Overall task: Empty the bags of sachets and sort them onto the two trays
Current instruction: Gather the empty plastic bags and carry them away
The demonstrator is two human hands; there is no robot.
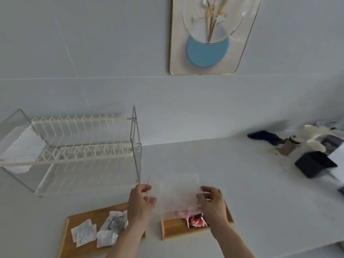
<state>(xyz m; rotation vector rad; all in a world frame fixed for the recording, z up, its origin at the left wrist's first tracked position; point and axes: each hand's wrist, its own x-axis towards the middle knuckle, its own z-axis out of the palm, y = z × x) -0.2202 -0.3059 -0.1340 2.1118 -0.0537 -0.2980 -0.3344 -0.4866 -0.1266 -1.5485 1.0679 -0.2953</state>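
Two hands, left hand (141,199) & right hand (211,201), fingers pinching a clear bag (177,192) above the right tray (172,229); red sachets (197,220) inside it, white sachets (104,228) on the left tray (87,216).

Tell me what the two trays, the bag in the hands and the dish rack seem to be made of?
The trays look like light wood with a matte finish, going by the warm tan colour. The bag looks like thin clear plastic film: the tray and red sachets show through it. The dish rack seems to be white-coated wire between clear side panels, acrylic or glass.
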